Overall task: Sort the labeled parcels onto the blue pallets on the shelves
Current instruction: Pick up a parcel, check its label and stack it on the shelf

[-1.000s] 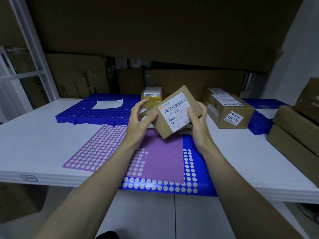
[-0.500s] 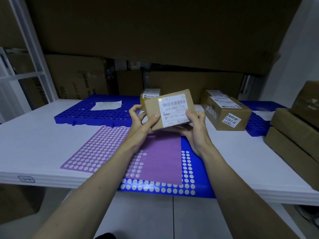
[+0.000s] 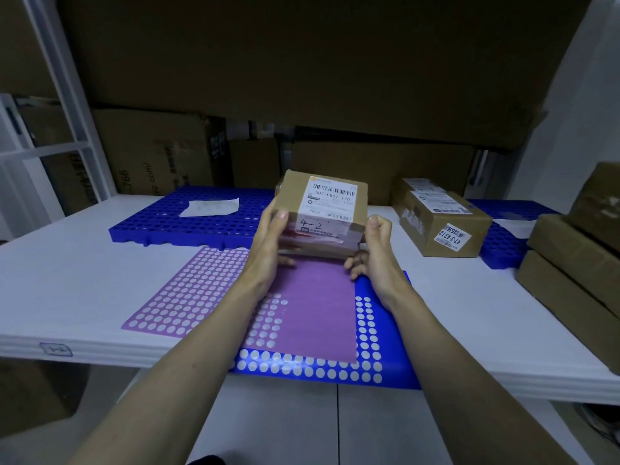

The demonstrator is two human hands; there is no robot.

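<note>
Above the purple mat [image 3: 312, 307] on the tabletop [image 3: 84, 263], both hands, left [image 3: 268, 243] and right [image 3: 375, 253], grip the labeled parcel [image 3: 322, 213] by its side faces: stiff cardboard, probably light, taped front likely slick, sides safest.

The small parcel [image 3: 322, 213] is sitting between the left hand [image 3: 268, 243] and the right hand [image 3: 375, 253], above the dotted mat [image 3: 302, 317] lying on the shelf board [image 3: 67, 276]. The left pallet [image 3: 174, 226] is lying behind the mat, carrying a paper slip [image 3: 209, 207]. The labeled box [image 3: 439, 226] is resting to the right, beside the right pallet [image 3: 503, 250].
</note>
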